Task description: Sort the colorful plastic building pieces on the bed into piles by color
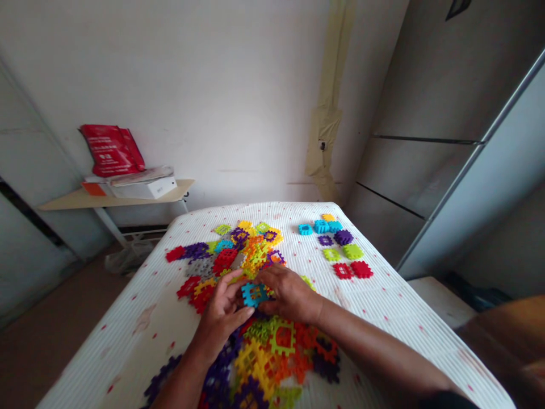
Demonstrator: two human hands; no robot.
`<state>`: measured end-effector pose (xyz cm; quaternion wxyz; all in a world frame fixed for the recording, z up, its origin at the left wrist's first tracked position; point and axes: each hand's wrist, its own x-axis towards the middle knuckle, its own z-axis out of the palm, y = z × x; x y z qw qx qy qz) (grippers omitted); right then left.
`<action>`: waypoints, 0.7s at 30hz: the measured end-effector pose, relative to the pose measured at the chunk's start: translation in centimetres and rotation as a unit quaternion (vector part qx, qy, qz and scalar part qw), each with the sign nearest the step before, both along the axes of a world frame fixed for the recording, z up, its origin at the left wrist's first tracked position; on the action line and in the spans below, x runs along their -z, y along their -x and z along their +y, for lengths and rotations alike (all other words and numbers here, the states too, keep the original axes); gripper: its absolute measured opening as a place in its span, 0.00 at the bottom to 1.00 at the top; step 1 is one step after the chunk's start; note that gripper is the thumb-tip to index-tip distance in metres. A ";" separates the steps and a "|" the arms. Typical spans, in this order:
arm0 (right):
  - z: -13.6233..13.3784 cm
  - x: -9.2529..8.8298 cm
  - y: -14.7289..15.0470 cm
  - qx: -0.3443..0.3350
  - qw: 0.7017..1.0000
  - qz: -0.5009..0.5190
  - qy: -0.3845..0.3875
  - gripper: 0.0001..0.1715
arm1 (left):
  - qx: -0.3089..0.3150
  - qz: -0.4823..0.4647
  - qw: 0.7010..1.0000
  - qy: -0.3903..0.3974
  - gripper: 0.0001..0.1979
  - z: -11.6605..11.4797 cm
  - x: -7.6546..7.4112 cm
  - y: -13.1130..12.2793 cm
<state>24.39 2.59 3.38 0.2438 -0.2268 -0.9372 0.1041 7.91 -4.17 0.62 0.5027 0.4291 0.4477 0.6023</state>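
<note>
Between my two hands is a blue square interlocking block [254,295] with notched edges and a windowed middle. My left hand [222,312] grips its left side, thumb along the lower edge. My right hand [286,291] closes on its right side from above. Below and behind the hands spreads a heap of loose notched pieces, among them a lime-green frame [283,337], yellow pieces [254,359], orange pieces [300,358] and red pieces [225,261]. Part of the heap is hidden under my hands.
At the table's far right, sorted pieces stand by colour: blue [321,226], purple [343,237], green [352,251] and red [361,269]. A white quilted cloth [145,335] covers the table. Beyond are a side table [72,200] with a red bag [111,150], and a refrigerator [413,170].
</note>
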 end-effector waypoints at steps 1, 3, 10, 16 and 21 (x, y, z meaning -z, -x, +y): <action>0.0 0.1 0.1 0.005 1.000 -0.006 -0.007 0.23 | 0.006 -0.007 1.000 0.003 0.38 0.0 -0.1 0.0; -0.1 0.4 0.3 0.018 0.999 -0.020 -0.036 0.25 | 0.020 -0.019 1.000 0.013 0.40 0.0 -0.2 0.1; -0.8 1.0 1.1 0.043 0.986 -0.080 -0.139 0.25 | -0.035 0.039 0.998 0.046 0.32 0.5 0.8 1.2; 1.6 0.6 -0.4 0.019 0.987 -0.090 -0.130 0.27 | -0.056 0.073 0.994 0.050 0.35 0.3 0.4 1.1; 11.5 -1.8 -6.7 0.180 0.976 -0.097 -0.072 0.28 | -0.104 0.071 0.991 0.051 0.35 0.3 -0.1 1.4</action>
